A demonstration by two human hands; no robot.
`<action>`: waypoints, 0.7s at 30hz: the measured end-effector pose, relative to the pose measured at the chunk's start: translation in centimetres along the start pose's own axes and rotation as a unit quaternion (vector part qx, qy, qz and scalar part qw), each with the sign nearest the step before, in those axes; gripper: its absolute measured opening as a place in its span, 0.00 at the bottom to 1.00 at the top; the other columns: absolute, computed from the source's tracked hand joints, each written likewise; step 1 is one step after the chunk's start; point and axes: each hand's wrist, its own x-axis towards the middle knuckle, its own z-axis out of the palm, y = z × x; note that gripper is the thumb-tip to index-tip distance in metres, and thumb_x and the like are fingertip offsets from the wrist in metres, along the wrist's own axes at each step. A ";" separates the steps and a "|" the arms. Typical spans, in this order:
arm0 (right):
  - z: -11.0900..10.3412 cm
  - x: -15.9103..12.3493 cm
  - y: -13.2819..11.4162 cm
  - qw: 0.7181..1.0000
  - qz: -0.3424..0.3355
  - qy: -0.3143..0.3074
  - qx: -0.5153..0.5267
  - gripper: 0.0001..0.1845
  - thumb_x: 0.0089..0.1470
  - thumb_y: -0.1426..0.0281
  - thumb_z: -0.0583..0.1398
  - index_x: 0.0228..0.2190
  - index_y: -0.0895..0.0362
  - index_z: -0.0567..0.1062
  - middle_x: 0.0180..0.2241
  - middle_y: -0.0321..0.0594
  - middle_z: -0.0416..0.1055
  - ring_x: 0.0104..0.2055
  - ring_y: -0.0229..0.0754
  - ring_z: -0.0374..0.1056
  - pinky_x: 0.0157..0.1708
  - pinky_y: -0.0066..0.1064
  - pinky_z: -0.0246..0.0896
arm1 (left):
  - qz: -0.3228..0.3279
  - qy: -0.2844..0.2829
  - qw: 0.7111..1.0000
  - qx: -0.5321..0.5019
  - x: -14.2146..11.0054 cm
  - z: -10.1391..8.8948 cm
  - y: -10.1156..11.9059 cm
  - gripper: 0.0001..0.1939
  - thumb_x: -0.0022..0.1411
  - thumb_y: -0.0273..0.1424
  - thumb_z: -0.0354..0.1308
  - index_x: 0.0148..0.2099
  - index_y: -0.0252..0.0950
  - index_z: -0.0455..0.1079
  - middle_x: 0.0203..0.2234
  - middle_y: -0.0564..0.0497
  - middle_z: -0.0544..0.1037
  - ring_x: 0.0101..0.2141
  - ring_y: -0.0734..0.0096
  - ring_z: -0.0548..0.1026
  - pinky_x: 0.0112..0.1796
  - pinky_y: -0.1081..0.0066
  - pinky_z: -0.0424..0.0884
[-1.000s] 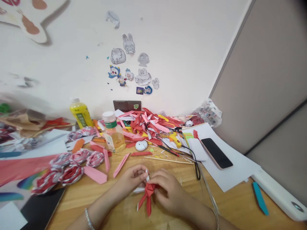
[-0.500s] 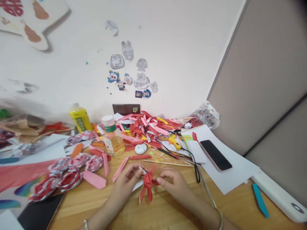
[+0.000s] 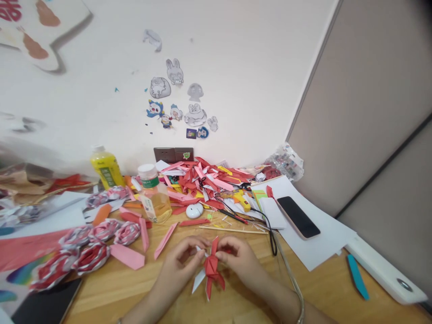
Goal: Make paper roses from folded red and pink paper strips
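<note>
A folded red paper piece (image 3: 211, 266) with several pointed arms hangs between my two hands, just above the wooden table. One of its arms shows a white side at the lower left. My left hand (image 3: 186, 257) pinches a pale tip on its left side between thumb and fingers. On the other side, my right hand (image 3: 234, 256) closes thumb and fingers on an upper right arm of the same piece. Parts of the folds are hidden behind the fingers.
Behind my hands lies a heap of red and pink paper strips (image 3: 202, 180). Left of it stand a bottle of pale yellow drink (image 3: 158, 200) and a yellow bottle (image 3: 107, 168). To the right are a yellow glue gun (image 3: 241, 200), a phone (image 3: 299, 217) and a teal strip (image 3: 357, 276).
The red paper piece has turned, with one arm now pointing up between my hands. My right hand has moved in closer to its centre. The whole view has shifted slightly.
</note>
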 end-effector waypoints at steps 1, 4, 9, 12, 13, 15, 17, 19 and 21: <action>-0.1 -0.1 -0.2 0.999 -0.017 0.008 -0.026 0.10 0.46 0.64 0.63 0.26 0.59 0.74 0.28 0.39 0.72 0.33 0.41 0.67 0.35 0.31 0.61 | 0.006 -0.005 1.000 0.010 0.0 -0.1 0.0 0.06 0.55 0.34 0.57 0.31 0.37 0.71 0.33 0.48 0.78 0.38 0.63 0.75 0.41 0.67 0.70; -0.2 -0.2 -0.6 0.991 -0.078 0.031 -0.109 0.07 0.48 0.67 0.62 0.24 0.58 0.74 0.26 0.37 0.70 0.31 0.40 0.65 0.33 0.30 0.59 | 0.005 -0.013 0.999 0.039 0.1 0.0 0.3 0.05 0.55 0.33 0.57 0.33 0.38 0.72 0.33 0.47 0.78 0.36 0.63 0.75 0.39 0.68 0.70; -0.2 -0.6 -1.1 0.962 -0.150 0.057 -0.219 0.02 0.48 0.73 0.63 0.27 0.57 0.73 0.27 0.36 0.68 0.32 0.40 0.64 0.32 0.29 0.57 | 0.029 -0.020 0.992 0.119 0.1 0.5 1.5 0.05 0.55 0.30 0.57 0.34 0.39 0.74 0.32 0.49 0.78 0.35 0.64 0.75 0.39 0.69 0.69; -0.1 -0.8 -1.0 0.946 -0.183 0.057 -0.261 0.04 0.48 0.74 0.63 0.29 0.57 0.72 0.28 0.37 0.68 0.32 0.41 0.63 0.32 0.30 0.56 | 0.042 -0.024 0.989 0.138 0.0 0.7 1.8 0.03 0.55 0.31 0.57 0.33 0.38 0.72 0.28 0.50 0.76 0.33 0.65 0.74 0.36 0.70 0.68; -0.1 -0.8 -0.9 0.943 -0.188 0.057 -0.269 0.04 0.48 0.74 0.63 0.28 0.56 0.72 0.28 0.37 0.68 0.32 0.41 0.63 0.31 0.30 0.55 | 0.045 -0.027 0.989 0.139 0.0 0.7 1.8 0.03 0.55 0.31 0.57 0.32 0.38 0.71 0.28 0.51 0.76 0.32 0.65 0.74 0.35 0.70 0.68; 0.0 -0.9 -0.8 0.939 -0.196 0.061 -0.275 0.03 0.49 0.73 0.62 0.28 0.56 0.71 0.27 0.36 0.68 0.32 0.40 0.63 0.31 0.30 0.55 | 0.048 -0.037 0.989 0.138 0.0 0.6 1.8 0.03 0.55 0.32 0.57 0.32 0.38 0.70 0.28 0.51 0.75 0.32 0.66 0.73 0.35 0.70 0.68; 0.0 -1.0 -0.7 0.935 -0.208 0.060 -0.279 0.02 0.51 0.72 0.61 0.28 0.55 0.71 0.27 0.36 0.68 0.31 0.40 0.62 0.30 0.29 0.55 | 0.052 -0.049 0.988 0.134 0.0 0.6 1.7 0.03 0.55 0.32 0.57 0.32 0.38 0.69 0.27 0.51 0.74 0.31 0.66 0.73 0.35 0.69 0.67; 0.0 -1.0 -0.7 0.929 -0.226 0.056 -0.287 0.02 0.52 0.72 0.60 0.28 0.55 0.71 0.26 0.36 0.68 0.31 0.40 0.62 0.30 0.30 0.54 | 0.058 -0.057 0.989 0.128 0.0 0.5 1.7 0.04 0.55 0.32 0.58 0.31 0.37 0.69 0.27 0.51 0.73 0.31 0.66 0.72 0.34 0.69 0.67; 0.0 -1.0 -0.8 0.926 -0.235 0.050 -0.292 0.02 0.53 0.71 0.59 0.28 0.55 0.71 0.26 0.36 0.68 0.31 0.40 0.61 0.30 0.30 0.54 | 0.061 -0.061 0.989 0.119 0.0 0.5 1.6 0.04 0.55 0.32 0.58 0.30 0.37 0.68 0.27 0.52 0.72 0.31 0.66 0.71 0.34 0.70 0.66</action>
